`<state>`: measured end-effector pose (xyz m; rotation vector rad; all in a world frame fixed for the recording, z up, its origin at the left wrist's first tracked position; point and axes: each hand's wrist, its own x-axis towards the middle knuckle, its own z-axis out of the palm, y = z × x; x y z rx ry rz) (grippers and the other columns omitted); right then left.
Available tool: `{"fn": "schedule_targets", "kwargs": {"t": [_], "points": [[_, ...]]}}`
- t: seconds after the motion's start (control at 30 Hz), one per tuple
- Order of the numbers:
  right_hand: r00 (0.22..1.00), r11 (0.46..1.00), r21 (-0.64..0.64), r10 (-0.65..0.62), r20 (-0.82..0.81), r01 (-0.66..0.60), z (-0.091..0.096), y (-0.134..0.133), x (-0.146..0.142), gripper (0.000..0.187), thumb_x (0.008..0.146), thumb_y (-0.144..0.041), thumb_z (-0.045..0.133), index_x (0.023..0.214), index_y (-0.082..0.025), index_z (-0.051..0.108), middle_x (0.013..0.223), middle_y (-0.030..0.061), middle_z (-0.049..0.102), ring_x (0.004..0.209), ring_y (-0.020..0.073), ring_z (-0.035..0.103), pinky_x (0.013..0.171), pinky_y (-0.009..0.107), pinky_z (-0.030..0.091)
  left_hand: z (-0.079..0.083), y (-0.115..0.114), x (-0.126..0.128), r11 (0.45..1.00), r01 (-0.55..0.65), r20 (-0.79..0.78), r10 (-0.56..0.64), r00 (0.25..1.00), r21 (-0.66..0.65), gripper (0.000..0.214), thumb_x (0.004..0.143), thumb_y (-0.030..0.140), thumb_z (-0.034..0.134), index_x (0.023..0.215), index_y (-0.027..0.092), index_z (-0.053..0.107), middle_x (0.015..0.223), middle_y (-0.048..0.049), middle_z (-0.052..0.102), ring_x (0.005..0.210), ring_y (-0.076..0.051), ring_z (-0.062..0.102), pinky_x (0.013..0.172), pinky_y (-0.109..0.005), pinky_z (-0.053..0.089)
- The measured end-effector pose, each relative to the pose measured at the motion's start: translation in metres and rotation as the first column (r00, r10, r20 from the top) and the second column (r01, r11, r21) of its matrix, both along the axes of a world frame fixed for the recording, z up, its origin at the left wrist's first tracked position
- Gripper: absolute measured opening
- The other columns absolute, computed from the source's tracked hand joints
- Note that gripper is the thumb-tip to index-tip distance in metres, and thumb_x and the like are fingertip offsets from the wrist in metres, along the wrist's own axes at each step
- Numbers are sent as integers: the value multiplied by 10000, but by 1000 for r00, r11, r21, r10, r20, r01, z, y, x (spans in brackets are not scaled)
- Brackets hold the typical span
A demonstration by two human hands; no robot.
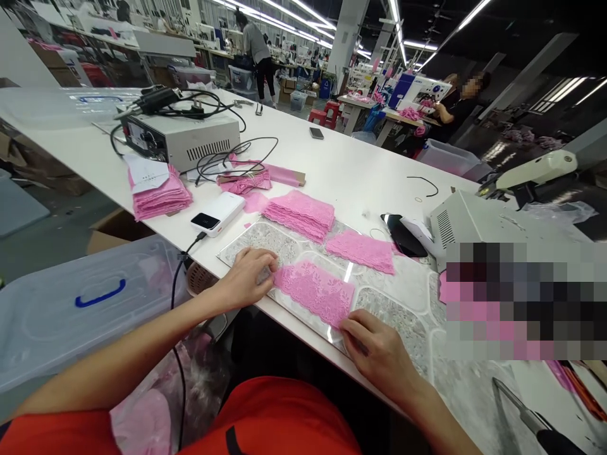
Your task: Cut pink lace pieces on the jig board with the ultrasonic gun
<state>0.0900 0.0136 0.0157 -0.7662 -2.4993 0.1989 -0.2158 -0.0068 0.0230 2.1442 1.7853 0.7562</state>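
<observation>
A pink lace piece (315, 292) lies flat on the clear-covered, grey-patterned mat (403, 322) in front of me. At its left end my left hand (251, 275) pinches the edge, fingers curled together. My right hand (374, 341) has thumb and forefinger closed on the near right corner of the same lace. Just beyond it sits a tall stack of pink lace pieces (300, 215), and to the right of that a lower stack of pink lace (361, 249).
A grey metal box (190, 139) with coiled cables stands at the back left. Nearby are a pink fabric pile (160, 193) and a white power bank (219, 213). A soldering-iron-like tool (531, 417) lies at front right. A lidded plastic bin (95, 309) stands left of the table.
</observation>
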Motion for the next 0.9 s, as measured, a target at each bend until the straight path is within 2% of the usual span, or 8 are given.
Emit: {"fn": "schedule_targets", "kwargs": {"t": [0.1, 0.17, 0.3, 0.43, 0.6, 0.77, 0.83, 0.9], "points": [[1000, 999, -36, -15, -18, 14, 1, -1, 1, 136, 864, -169, 547, 932, -212, 657, 853, 50, 669, 710, 135, 644, 635, 235, 537, 1, -3, -12, 995, 95, 14, -96, 995, 31, 278, 855, 277, 526, 1107, 205, 618, 1291, -117, 592, 1221, -256, 534, 1070, -448, 393], [999, 999, -46, -27, -33, 26, -2, 0, 1, 120, 860, -191, 564, 940, -212, 651, 858, 52, 673, 713, 142, 650, 632, 240, 539, 1, -3, -19, 986, 164, 2, -164, 986, 32, 290, 875, 331, 554, 1128, 232, 655, 1356, -109, 560, 1258, -274, 510, 1078, -441, 392], [998, 994, -111, -18, -66, 10, -6, 6, -1, 162, 889, -158, 501, 869, -220, 650, 771, 26, 665, 649, 123, 628, 594, 221, 508, 0, 2, -25, 971, 235, -45, -234, 971, 39, 205, 893, 351, 558, 944, 277, 742, 1288, -70, 626, 1192, -280, 567, 1060, -418, 420], [989, 924, -373, -121, -81, 82, 13, 26, -4, 181, 888, -244, 500, 753, -207, 616, 654, -3, 598, 553, 108, 537, 515, 222, 435, 8, 19, -25, 960, 279, -7, -278, 960, 33, 225, 890, 337, 522, 813, 264, 721, 1217, -62, 668, 1107, -254, 623, 974, -349, 498], [939, 802, -585, -284, -192, 123, 55, 95, -23, 272, 812, -428, 566, 700, -184, 611, 559, -25, 516, 497, 99, 418, 476, 239, 348, 41, 88, -36, 970, 232, 36, -235, 971, 77, 217, 878, 312, 491, 786, 217, 663, 1145, -66, 688, 1046, -225, 637, 934, -334, 507], [877, 851, -501, -354, -326, 157, 90, 190, -61, 290, 736, -462, 599, 705, -174, 617, 550, -22, 500, 512, 103, 394, 509, 263, 336, 86, 179, -60, 979, 59, 41, -69, 997, 195, 212, 843, 333, 498, 783, 187, 638, 1064, -84, 681, 1015, -244, 620, 969, -409, 468], [856, 882, -446, -343, -387, 152, 98, 217, -77, 290, 732, -467, 589, 746, -179, 624, 631, 0, 559, 567, 114, 430, 558, 273, 367, 96, 199, -70, 966, -3, 44, -9, 999, 260, 223, 848, 328, 473, 823, 182, 640, 1143, -102, 649, 1093, -252, 588, 1013, -421, 433], [848, 906, -400, -316, -425, 138, 96, 231, -90, 261, 734, -439, 585, 770, -184, 633, 735, 26, 619, 642, 127, 476, 627, 282, 404, 95, 205, -78, 954, -23, 32, 15, 999, 298, 219, 839, 326, 476, 819, 184, 642, 1171, -105, 637, 1133, -252, 568, 1035, -415, 416]]}}
